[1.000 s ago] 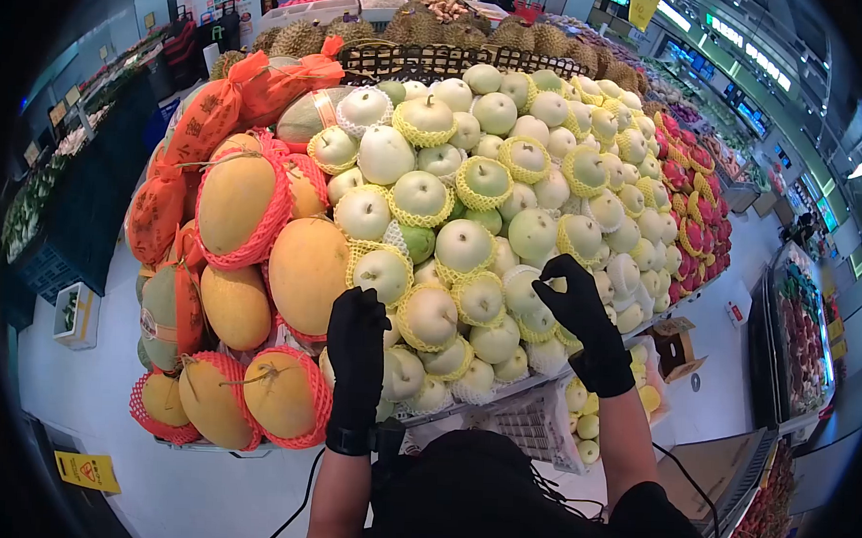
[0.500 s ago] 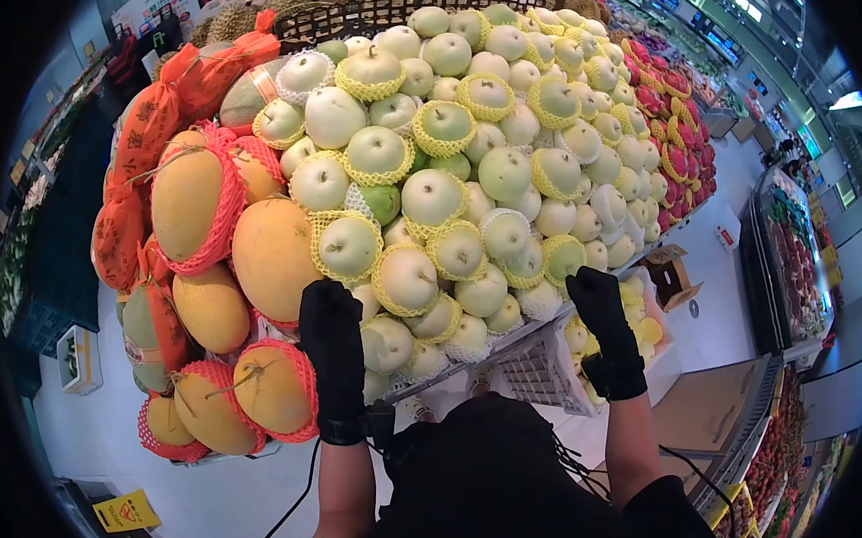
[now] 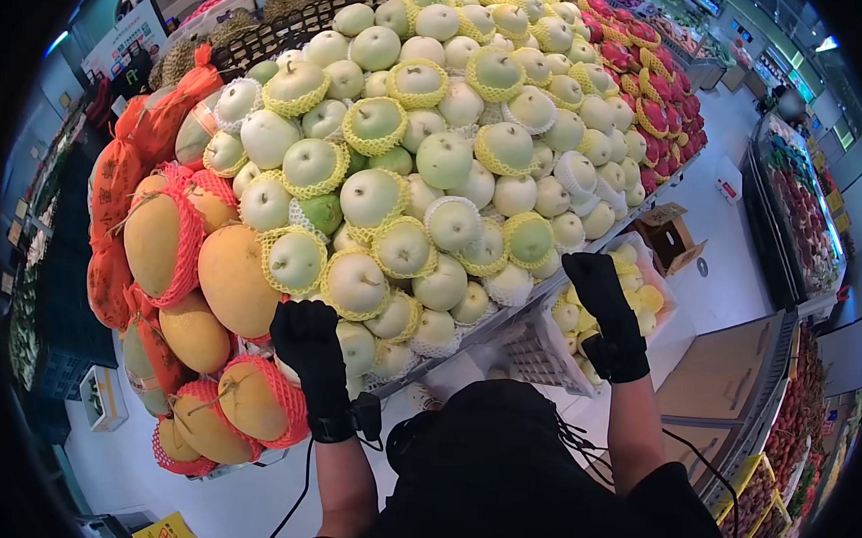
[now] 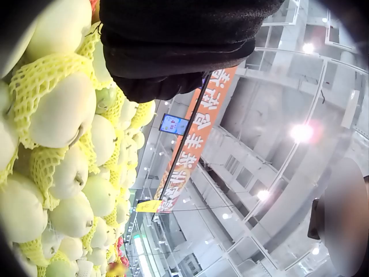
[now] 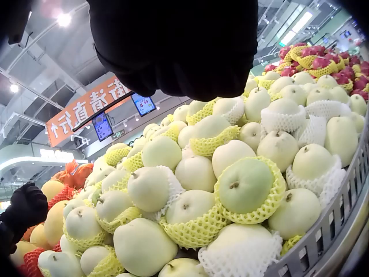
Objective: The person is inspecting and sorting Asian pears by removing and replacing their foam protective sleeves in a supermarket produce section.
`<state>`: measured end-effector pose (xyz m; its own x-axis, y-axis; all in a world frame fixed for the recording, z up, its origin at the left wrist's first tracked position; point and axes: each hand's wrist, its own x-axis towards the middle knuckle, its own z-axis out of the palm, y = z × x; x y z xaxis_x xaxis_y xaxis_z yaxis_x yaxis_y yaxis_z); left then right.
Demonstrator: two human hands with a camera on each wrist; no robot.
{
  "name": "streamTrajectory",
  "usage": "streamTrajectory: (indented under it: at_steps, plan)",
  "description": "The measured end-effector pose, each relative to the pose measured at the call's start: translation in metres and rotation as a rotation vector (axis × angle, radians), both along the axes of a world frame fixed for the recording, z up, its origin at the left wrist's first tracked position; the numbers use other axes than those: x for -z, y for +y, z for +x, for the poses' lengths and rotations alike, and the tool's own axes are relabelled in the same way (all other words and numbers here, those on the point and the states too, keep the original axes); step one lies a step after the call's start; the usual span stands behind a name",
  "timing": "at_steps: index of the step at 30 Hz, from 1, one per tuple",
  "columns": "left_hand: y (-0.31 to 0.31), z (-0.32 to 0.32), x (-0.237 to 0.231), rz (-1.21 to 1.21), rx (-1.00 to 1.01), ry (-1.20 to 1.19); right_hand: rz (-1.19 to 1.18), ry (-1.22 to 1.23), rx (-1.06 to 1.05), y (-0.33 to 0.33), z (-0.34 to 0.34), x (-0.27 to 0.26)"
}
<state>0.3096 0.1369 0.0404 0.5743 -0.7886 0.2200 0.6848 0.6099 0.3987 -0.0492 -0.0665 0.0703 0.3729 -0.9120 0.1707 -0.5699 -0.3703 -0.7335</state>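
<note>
Both hands wear black gloves. In the head view the left hand (image 3: 310, 352) is a curled fist over the front left of the pale green melons (image 3: 368, 198), close to a yellow melon (image 3: 241, 278). Farther right, the right hand (image 3: 605, 301) is above the front edge of the display, its fingers curled and nothing visible in them. The left wrist view shows the left glove (image 4: 179, 46) folded in beside melons in yellow foam nets (image 4: 55, 104). Dark knuckles of the right glove (image 5: 176, 49) fill the top of the right wrist view, above the netted melons (image 5: 247, 186).
Red dragon fruit (image 3: 655, 96) lies at the back right. Below the right hand stands a crate of pale fruit (image 3: 563, 363); an open cardboard box (image 3: 670, 239) is on the floor beyond. Yellow melons in red nets (image 3: 254, 398) sit at the front left corner.
The head view has turned, so the display sits farther left and higher. The right hand has drawn back from the melons to the front edge, and its fingers have curled in.
</note>
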Motion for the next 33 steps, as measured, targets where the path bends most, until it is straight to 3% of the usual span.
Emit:
streamTrajectory:
  at_steps: [7, 11, 14, 16, 18, 20, 23, 26, 27, 29, 33]
  plan:
    - [-0.042, -0.060, -0.006, 0.188, -0.061, 0.046, 0.035, -0.014, 0.043, -0.022, -0.055, 0.009]
    - [-0.060, -0.088, 0.001, 0.154, 0.030, 0.000, -0.100, -0.055, 0.078, -0.027, -0.088, 0.012]
    - [-0.074, -0.111, 0.007, 0.287, -0.014, 0.009, 0.092, 0.014, 0.065, -0.050, -0.130, 0.042]
    - [-0.082, -0.126, 0.012, 0.379, -0.054, 0.014, 0.130, -0.275, 0.089, -0.040, -0.147, 0.046]
    - [-0.090, -0.140, 0.011, 0.434, -0.082, -0.006, 0.187, -0.415, 0.133, -0.038, -0.167, 0.056]
    - [-0.096, -0.157, 0.006, 0.452, -0.086, -0.025, 0.264, -0.405, 0.191, -0.044, -0.193, 0.082]
    - [-0.104, -0.170, 0.017, 0.391, -0.022, -0.119, 0.184, -0.324, 0.081, -0.056, -0.227, 0.103]
    - [-0.113, -0.191, 0.018, 0.399, 0.019, -0.071, 0.323, -0.165, 0.027, -0.068, -0.262, 0.114]
    - [-0.115, -0.199, 0.020, 0.394, 0.033, -0.060, 0.148, 0.000, -0.021, -0.069, -0.270, 0.112]
    - [-0.120, -0.210, 0.025, 0.466, 0.014, -0.074, 0.294, -0.051, 0.066, -0.064, -0.284, 0.113]
    - [-0.125, -0.234, 0.032, 0.492, 0.095, -0.135, 0.018, 0.104, -0.139, -0.064, -0.334, 0.178]
